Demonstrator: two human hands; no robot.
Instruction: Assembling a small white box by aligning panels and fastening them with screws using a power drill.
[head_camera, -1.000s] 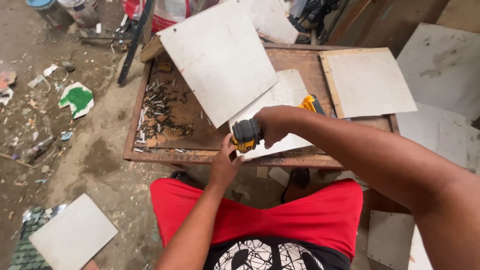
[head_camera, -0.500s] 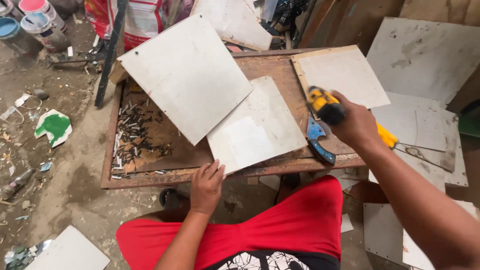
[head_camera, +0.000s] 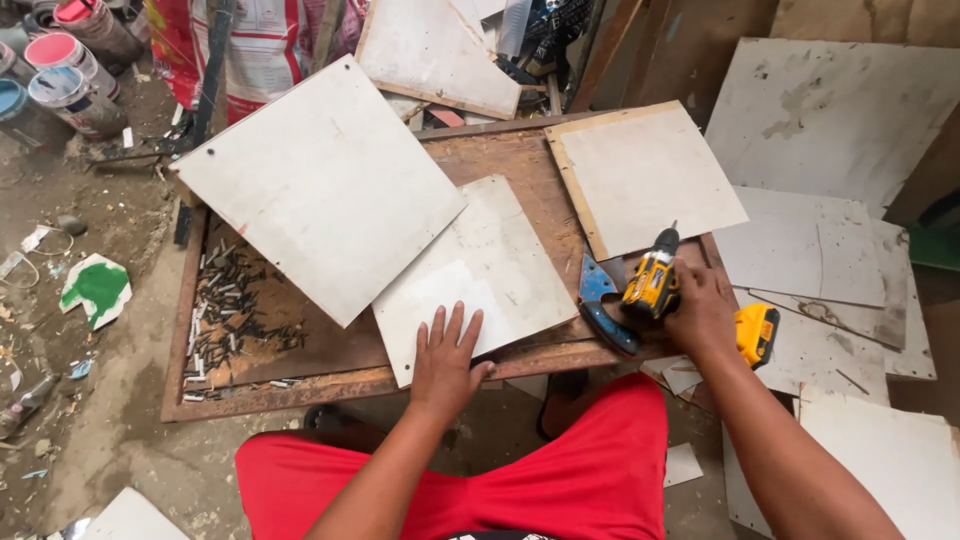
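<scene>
The left hand (head_camera: 445, 362) is pressing flat on a white board (head_camera: 480, 275) on the worktop (head_camera: 330, 385), while the right hand (head_camera: 703, 315) is gripping a yellow drill (head_camera: 655, 280).

Rough carpentry workshop; cut white boards (head_camera: 320, 185), loose screws (head_camera: 225, 310), paint tins (head_camera: 60, 75), dirt floor (head_camera: 90, 440)

the floor (head_camera: 120, 440) is bare grey concrete, dusty and littered with scraps, among them a torn green-and-white piece (head_camera: 96, 288) off the table's left edge. a low wooden table (head_camera: 300, 392) with a raised rim stands in the middle, its top brown and worn. paint cans (head_camera: 62, 70) with pink and blue lids cluster beyond its far left corner, beside a red-and-white printed sack (head_camera: 262, 40). dark wooden planks (head_camera: 690, 40) lean at the back, possibly against a wall. pale boards (head_camera: 840, 110) lie stacked on the ground past the right edge. the light is soft and even.
</scene>
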